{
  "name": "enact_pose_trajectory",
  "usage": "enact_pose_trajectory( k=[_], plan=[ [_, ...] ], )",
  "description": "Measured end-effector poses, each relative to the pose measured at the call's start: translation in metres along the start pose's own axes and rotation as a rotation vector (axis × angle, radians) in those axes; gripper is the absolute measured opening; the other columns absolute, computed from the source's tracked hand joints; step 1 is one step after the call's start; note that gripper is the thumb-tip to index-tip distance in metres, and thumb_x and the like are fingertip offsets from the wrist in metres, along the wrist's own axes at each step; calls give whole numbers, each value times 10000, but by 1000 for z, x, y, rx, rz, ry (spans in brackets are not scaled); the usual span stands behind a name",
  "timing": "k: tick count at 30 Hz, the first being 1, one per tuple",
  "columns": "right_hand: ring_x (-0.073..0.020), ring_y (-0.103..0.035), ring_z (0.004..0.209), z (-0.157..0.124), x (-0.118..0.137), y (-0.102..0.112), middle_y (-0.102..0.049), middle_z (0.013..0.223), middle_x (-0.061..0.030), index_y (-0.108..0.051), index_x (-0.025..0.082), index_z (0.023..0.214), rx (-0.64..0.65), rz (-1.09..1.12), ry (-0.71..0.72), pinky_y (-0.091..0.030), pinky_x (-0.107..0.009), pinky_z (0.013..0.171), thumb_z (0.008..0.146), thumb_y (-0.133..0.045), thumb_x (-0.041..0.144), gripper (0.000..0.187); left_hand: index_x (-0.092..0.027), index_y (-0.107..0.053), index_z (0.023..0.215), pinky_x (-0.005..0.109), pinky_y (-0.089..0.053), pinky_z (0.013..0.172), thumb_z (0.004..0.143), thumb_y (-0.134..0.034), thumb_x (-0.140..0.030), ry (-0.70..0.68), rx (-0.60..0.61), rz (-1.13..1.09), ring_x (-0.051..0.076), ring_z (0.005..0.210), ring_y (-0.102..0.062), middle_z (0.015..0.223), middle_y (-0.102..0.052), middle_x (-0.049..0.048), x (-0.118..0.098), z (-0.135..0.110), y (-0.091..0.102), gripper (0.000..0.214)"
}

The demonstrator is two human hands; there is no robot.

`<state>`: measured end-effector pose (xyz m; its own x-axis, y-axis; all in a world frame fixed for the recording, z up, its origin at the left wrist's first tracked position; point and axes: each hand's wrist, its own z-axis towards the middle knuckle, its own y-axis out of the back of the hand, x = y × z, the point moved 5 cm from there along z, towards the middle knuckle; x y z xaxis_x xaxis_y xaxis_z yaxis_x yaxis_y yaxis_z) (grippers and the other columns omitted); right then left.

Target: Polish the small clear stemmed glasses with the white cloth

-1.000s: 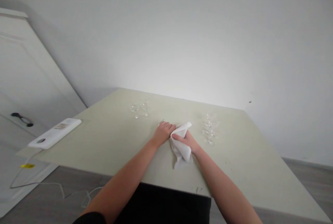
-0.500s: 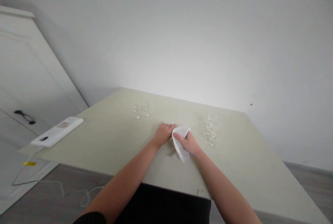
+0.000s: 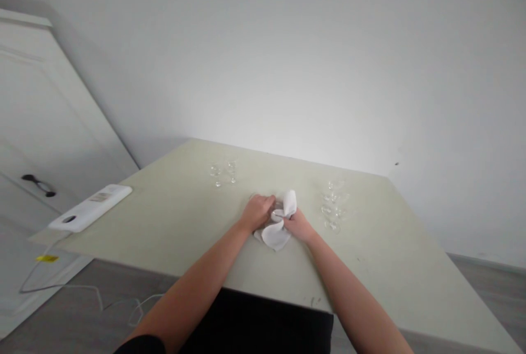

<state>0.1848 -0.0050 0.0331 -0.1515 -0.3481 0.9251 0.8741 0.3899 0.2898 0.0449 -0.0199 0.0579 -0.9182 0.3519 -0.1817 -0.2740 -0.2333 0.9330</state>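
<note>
My left hand (image 3: 258,212) and my right hand (image 3: 297,224) meet near the middle of a pale green table (image 3: 172,222). The right hand is closed on a white cloth (image 3: 278,233), which bunches between the two hands and hangs down to the tabletop. The left hand is curled shut around something small; a clear rim shows at its far side, but I cannot name it. A pair of small clear stemmed glasses (image 3: 224,172) stands beyond the left hand. Several more clear glasses (image 3: 335,205) are grouped just right of the right hand.
A white flat device (image 3: 91,207) with a cable lies on the table's left corner. A white cabinet (image 3: 36,124) with a dark handle stands at the left. A white wall is behind the table. Grey floor shows below.
The cloth, which hung flat below my right hand, is now bunched between both hands. The hands have drawn slightly closer together.
</note>
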Motion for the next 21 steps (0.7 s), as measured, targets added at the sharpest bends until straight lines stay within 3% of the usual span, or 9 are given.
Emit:
enact_pose_trajectory(
  k=[3, 7, 11, 16, 21],
  plan=[
    [-190, -604, 751, 2, -3, 4, -692, 765, -24, -653, 176, 773, 17, -108, -20, -528, -318, 772, 699, -724, 360, 211, -192, -603, 1044, 332, -449, 806, 905, -541, -179, -225, -12, 32, 221, 892, -673, 915, -713, 89, -15, -4, -3, 153],
    [-176, -585, 686, 4, 0, 13, -638, 600, -1, -613, 183, 609, 7, -200, -41, -510, -278, 670, 721, -694, 313, 189, -184, -598, 1059, 336, -446, 760, 880, -549, -123, -219, -71, 82, 228, 839, -679, 876, -717, 84, -16, -3, -8, 195],
    [-155, -568, 632, 2, 1, 12, -626, 569, 2, -617, 178, 592, 58, -308, -57, -479, -246, 631, 692, -704, 272, 162, -187, -596, 999, 322, -436, 724, 903, -560, -189, -201, -56, 65, 219, 776, -679, 820, -713, 74, -13, -1, -11, 102],
    [-168, -605, 711, -1, 1, 10, -695, 700, -17, -655, 193, 695, 65, -358, -20, -494, -261, 717, 751, -635, 235, 73, -184, -585, 1041, 311, -436, 732, 922, -541, -219, -202, -60, 94, 215, 799, -680, 841, -720, 72, -13, -2, -6, 131],
    [-168, -616, 733, 1, 1, 12, -720, 796, -35, -658, 187, 752, 95, -329, 27, -500, -277, 732, 813, -510, 180, 161, -173, -583, 1058, 319, -432, 730, 923, -516, -184, -184, -91, 145, 221, 783, -682, 815, -718, 79, -14, -2, -4, 152]
  ],
)
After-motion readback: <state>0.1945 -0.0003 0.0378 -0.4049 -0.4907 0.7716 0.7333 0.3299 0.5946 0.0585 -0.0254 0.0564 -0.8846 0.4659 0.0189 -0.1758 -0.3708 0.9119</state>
